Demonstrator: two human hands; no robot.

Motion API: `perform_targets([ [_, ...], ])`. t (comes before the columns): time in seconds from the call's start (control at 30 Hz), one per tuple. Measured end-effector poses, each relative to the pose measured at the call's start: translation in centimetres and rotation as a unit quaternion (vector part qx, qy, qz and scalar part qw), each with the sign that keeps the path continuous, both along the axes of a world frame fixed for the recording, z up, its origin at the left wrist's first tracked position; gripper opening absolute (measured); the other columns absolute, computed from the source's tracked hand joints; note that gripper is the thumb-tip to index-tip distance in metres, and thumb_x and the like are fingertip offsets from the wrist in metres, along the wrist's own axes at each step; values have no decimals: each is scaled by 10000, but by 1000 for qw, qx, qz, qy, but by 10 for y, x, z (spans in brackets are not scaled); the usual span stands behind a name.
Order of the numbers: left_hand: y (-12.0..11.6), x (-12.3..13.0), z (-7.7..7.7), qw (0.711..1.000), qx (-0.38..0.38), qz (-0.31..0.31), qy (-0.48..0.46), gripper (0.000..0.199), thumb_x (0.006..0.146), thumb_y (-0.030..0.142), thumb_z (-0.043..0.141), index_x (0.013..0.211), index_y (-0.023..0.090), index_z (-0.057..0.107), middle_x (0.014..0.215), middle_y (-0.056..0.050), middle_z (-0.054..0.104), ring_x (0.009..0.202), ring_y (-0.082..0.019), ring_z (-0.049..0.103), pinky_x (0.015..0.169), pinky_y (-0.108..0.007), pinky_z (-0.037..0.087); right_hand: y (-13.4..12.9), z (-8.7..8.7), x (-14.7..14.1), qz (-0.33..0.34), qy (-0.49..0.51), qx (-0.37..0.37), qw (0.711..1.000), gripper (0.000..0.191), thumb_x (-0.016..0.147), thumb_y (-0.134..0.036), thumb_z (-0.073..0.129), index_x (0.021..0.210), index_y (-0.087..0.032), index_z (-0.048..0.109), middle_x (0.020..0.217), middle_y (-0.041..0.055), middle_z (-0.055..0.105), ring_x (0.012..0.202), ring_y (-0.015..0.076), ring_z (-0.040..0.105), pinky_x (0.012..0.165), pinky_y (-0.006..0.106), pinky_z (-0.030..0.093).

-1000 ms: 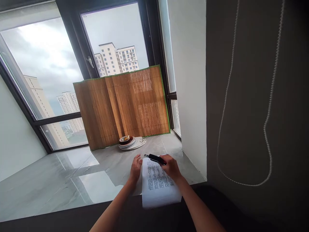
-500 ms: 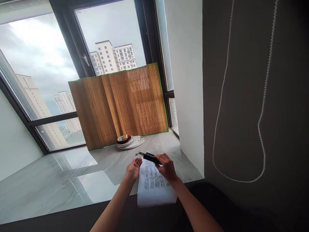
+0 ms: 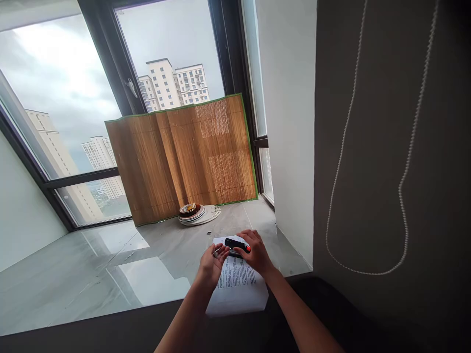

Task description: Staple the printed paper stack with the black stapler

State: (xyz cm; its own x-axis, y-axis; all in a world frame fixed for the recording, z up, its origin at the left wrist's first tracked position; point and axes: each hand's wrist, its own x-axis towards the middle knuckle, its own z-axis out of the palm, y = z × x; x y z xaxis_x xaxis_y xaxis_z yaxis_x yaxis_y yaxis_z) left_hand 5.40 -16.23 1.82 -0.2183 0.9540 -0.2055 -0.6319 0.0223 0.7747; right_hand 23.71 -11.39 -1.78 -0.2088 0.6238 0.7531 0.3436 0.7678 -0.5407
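Observation:
My right hand (image 3: 256, 251) is wrapped around a black stapler (image 3: 237, 243) with a red spot at its near end, held above the printed paper (image 3: 235, 274). Beside the stapler's left end is my left hand (image 3: 211, 265), palm turned up and fingers curled in. A small silvery bit shows at its fingertips, too small to name for certain. The printed sheets lie on the sill, their near end hanging over the front edge. Two tiny dark strips (image 3: 209, 233) lie on the sill beyond the paper.
A stack of plates (image 3: 193, 214) stands on the tiled sill (image 3: 154, 264) before a bamboo mat (image 3: 184, 157) leaning on the window. A white wall (image 3: 287, 122) bounds the right side, with a bead chain (image 3: 340, 162) hanging beyond.
The stapler, earlier tilted with its metal end sticking out to the left, is now lower and nearer me over the paper. My left hand has moved right, up to it.

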Motion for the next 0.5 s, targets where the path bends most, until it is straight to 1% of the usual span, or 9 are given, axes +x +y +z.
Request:
perform_targets([
  [0.07, -3, 10, -2, 1000, 1, -21, -1, 265, 1084, 263, 459, 930, 138, 635, 935, -150, 710, 894, -225, 749, 794, -330, 631, -11, 6, -4, 67, 1, 68, 995, 309, 968, -350, 719, 1261, -254, 727, 1122, 95, 737, 1051, 263, 643, 979, 446, 535],
  [0.13, -7, 21, -2, 998, 24, -65, 11, 310, 1078, 361, 498, 957, 132, 669, 966, -154, 725, 981, -252, 742, 859, -353, 625, -19, 9, -11, 126, 10, 103, 987, 266, 994, -323, 685, 1252, -278, 732, 1055, 69, 752, 967, 236, 649, 913, 412, 549],
  [0.23, -12, 34, -2, 987, 88, -124, 58, 446, 1060, 509, 499, 1000, 120, 709, 1012, -165, 740, 1093, -292, 713, 946, -396, 597, -25, 10, -21, 158, 37, 111, 981, 170, 1007, -276, 661, 1138, -274, 768, 1020, 54, 774, 953, 224, 676, 889, 402, 551],
  [0.3, -15, 41, -1, 978, 123, -143, 91, 514, 1035, 587, 507, 1033, 118, 717, 1078, -174, 742, 1147, -316, 691, 1004, -430, 564, -25, 12, -23, 169, 63, 104, 978, 132, 1005, -266, 665, 1057, -264, 786, 1004, 51, 783, 960, 216, 689, 882, 388, 555],
  [0.37, -16, 45, 2, 971, 140, -140, 134, 568, 1012, 653, 504, 1089, 128, 705, 1131, -179, 734, 1163, -334, 682, 1015, -459, 546, -24, 15, -19, 171, 100, 96, 975, 115, 992, -269, 687, 1024, -260, 796, 976, 49, 788, 932, 206, 693, 847, 363, 563],
  [0.43, -15, 39, 6, 960, 150, -104, 214, 572, 1009, 674, 482, 1163, 158, 677, 1179, -173, 718, 1162, -335, 682, 995, -471, 545, -19, 17, -9, 155, 135, 82, 975, 108, 974, -275, 708, 1025, -257, 801, 958, 49, 790, 902, 203, 696, 839, 357, 566],
  [0.47, -14, 31, 9, 945, 158, -72, 278, 541, 1017, 654, 478, 1194, 177, 663, 1198, -165, 709, 1161, -329, 681, 988, -469, 544, -15, 18, -2, 136, 145, 71, 977, 110, 968, -275, 709, 1023, -255, 802, 952, 50, 789, 897, 205, 697, 853, 364, 565],
  [0.5, -12, 19, 10, 919, 172, -32, 354, 476, 1030, 604, 484, 1220, 200, 649, 1222, -150, 696, 1169, -316, 676, 990, -460, 539, -10, 18, 6, 107, 152, 58, 981, 115, 962, -272, 703, 1015, -249, 802, 948, 52, 788, 894, 210, 697, 863, 371, 562],
])
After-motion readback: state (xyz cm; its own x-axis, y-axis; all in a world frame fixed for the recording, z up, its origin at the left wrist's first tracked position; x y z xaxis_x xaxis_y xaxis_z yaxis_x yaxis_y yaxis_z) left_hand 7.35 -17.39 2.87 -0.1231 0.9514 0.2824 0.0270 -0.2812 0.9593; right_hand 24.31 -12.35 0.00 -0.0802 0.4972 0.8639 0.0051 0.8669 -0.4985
